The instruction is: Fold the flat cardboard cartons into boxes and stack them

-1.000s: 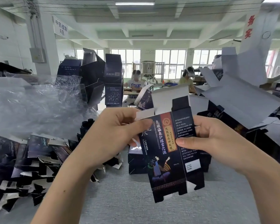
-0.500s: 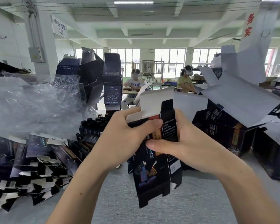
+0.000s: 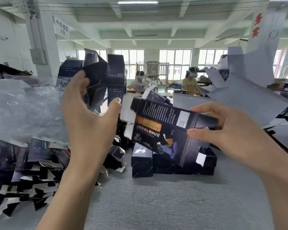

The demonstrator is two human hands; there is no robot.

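Observation:
A dark printed carton [image 3: 165, 128], opened into a box shape, lies tilted on its side in the air above the grey table [image 3: 156, 201]. My right hand [image 3: 226, 130] grips its right end, thumb on the front face and fingers over the top edge. My left hand [image 3: 90, 117] is spread open just left of the carton's white end flaps, not touching it. Below the carton stand folded dark boxes [image 3: 142, 161] in a row. A heap of flat cartons [image 3: 28, 166] lies at the left.
Crumpled clear plastic wrap [image 3: 23, 110] is piled behind the flat cartons. Tall upright boxes [image 3: 115, 80] stand at the back, and large unfolded cartons [image 3: 249, 98] spread at the right. Two people sit at a far bench.
The carton has turned from upright to lying sideways, held by my right hand alone. My left hand let go and moved up and to the left, fingers spread.

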